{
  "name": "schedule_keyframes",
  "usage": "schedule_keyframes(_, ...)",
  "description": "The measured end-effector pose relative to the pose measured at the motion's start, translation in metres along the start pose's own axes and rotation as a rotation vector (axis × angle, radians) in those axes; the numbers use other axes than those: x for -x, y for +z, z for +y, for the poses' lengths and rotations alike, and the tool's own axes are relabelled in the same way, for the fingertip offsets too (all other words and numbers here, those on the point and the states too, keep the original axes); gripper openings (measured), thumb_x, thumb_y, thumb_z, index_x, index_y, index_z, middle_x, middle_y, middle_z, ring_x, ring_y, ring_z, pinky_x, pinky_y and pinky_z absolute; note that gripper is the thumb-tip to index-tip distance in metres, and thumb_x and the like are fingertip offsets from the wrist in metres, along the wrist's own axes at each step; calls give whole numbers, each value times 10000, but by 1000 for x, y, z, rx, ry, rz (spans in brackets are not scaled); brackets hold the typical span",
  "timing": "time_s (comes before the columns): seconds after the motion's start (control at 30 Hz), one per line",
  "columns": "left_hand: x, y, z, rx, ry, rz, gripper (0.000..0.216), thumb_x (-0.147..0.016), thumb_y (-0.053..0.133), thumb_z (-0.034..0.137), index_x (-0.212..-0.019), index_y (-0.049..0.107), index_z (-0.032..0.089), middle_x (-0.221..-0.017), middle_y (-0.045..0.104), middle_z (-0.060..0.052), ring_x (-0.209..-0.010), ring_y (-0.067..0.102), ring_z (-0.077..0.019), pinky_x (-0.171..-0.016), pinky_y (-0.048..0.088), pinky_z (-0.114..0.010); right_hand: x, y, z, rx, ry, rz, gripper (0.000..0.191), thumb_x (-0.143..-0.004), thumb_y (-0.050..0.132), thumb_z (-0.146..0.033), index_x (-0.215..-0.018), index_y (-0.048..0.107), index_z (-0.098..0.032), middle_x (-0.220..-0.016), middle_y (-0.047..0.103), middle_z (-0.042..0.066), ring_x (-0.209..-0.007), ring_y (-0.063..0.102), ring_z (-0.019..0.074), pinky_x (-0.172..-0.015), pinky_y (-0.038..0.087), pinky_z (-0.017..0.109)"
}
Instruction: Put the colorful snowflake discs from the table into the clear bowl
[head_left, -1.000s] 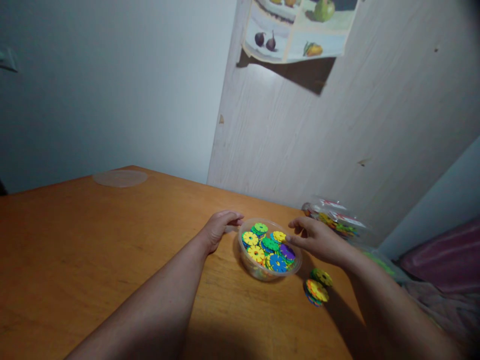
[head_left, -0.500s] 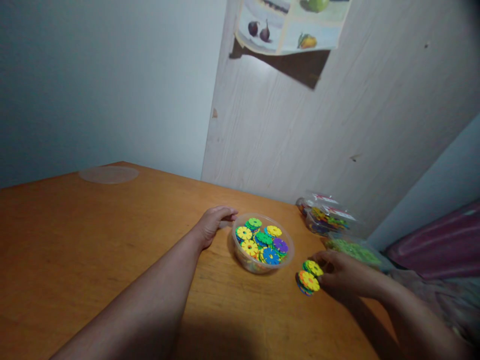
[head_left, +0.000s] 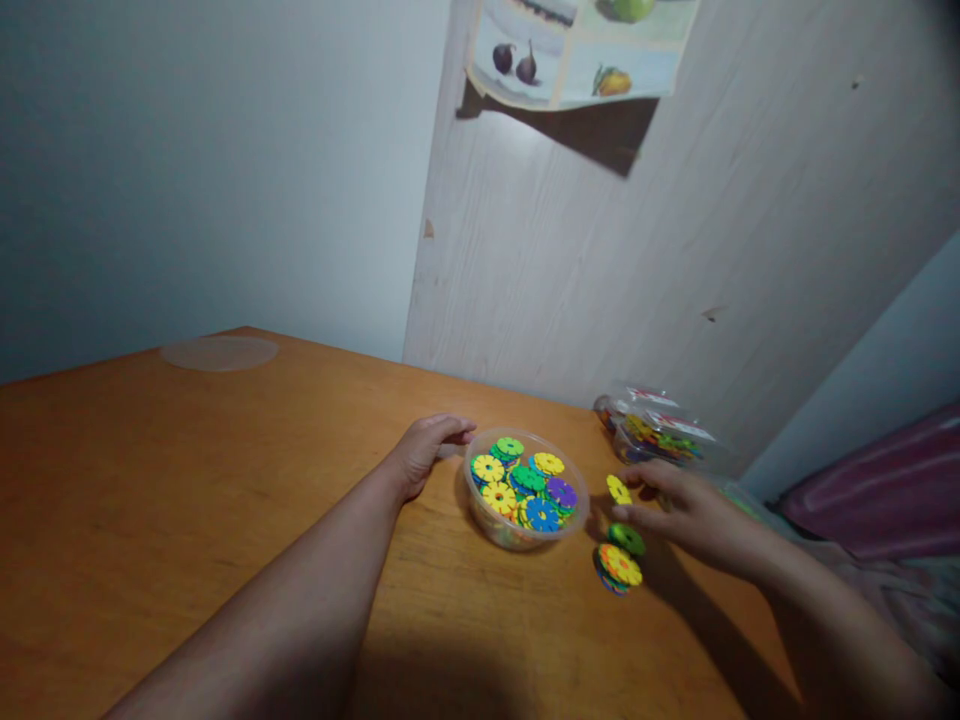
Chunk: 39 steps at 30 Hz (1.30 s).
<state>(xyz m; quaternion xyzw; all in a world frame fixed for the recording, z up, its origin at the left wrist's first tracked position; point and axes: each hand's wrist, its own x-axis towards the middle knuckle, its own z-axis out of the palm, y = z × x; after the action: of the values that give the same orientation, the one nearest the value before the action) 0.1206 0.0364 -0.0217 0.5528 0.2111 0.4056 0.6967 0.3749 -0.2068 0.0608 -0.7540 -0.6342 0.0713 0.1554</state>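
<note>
A clear plastic bowl (head_left: 480, 518) on the wooden table (head_left: 187, 480) holds several flower-shaped plastic discs in yellow, green, blue and purple. My left hand (head_left: 429, 448) rests curled against the bowl's left rim. To the right of the bowl, my right hand (head_left: 682, 510) pinches a yellow disc (head_left: 618, 489) in its fingertips, just above the table. Below it lie a green disc (head_left: 626, 539) and a small stack topped by an orange and yellow disc (head_left: 618, 567).
Clear bags of coloured discs (head_left: 654, 432) lie at the table's back right by a pale wooden panel. A clear round lid (head_left: 219, 352) sits at the far left. A purple cushion (head_left: 877, 480) is beyond the table's right edge.
My right hand went from above the bowl down to the small pile beside it, then lifted a yellow disc off it. The left hand has stayed at the bowl's rim.
</note>
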Motion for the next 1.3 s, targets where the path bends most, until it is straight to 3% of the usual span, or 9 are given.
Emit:
schedule_keyframes(0.23, 1, 0, -2, -12, 4, 2, 280, -700, 708, 395, -809, 724, 138, -831, 695, -68, -811, 619, -189, -783, 457, -309, -26, 6, -45, 58, -130, 29, 414, -800, 621, -560, -1042, 681, -230, -1035, 643, 77, -952, 595, 231, -862, 463, 370)
schedule_keyframes(0.43, 0, -1, -2, -13, 8, -6, 289, -707, 705, 397, -818, 717, 130, -844, 691, -82, -821, 619, -197, -781, 461, -311, -18, 3, -30, 41, -44, 63, 379, -831, 580, -515, -1029, 665, -203, -1018, 662, 84, -914, 604, 228, -771, 473, 339)
schedule_keyframes(0.57, -1, 0, -3, 3, -12, -2, 303, -687, 719, 397, -835, 715, 132, -857, 694, -87, -801, 621, -197, -747, 465, -304, 9, 3, -18, -12, 41, -86, 267, -858, 543, -446, -885, 647, -201, -829, 665, 45, -759, 596, 191, -669, 459, 306)
schedule_keyframes(0.77, -1, 1, -4, 16, 0, 20, 309, -660, 732, 395, -825, 719, 135, -829, 696, -84, -789, 622, -199, -739, 467, -305, 39, 26, -14, -90, 193, -167, 262, -801, 612, -453, -907, 655, -217, -765, 653, 28, -663, 567, 164, -552, 422, 257)
schedule_keyframes(0.97, -2, -1, -3, 18, -4, 1, 291, -683, 726, 388, -812, 720, 128, -824, 695, -78, -796, 622, -190, -764, 463, -306, 37, 42, -16, -49, 170, -155, 156, -758, 632, -327, -861, 667, -215, -808, 663, 29, -715, 587, 173, -601, 428, 266)
schedule_keyframes(1.13, -1, -1, -2, 7, 7, -9, 280, -702, 712, 385, -827, 723, 134, -846, 699, -75, -805, 620, -185, -769, 457, -304, 36, 28, -19, -55, 177, -116, 179, -809, 592, -370, -850, 671, -215, -772, 657, 40, -677, 580, 174, -567, 426, 269)
schedule_keyframes(1.3, 0, 0, -2, 4, -9, -3, 280, -689, 716, 388, -812, 719, 137, -836, 700, -73, -803, 624, -188, -775, 455, -310, 22, 8, -38, -17, 17, 10, 321, -820, 602, -511, -964, 676, -233, -866, 669, 55, -777, 587, 204, -678, 463, 310)
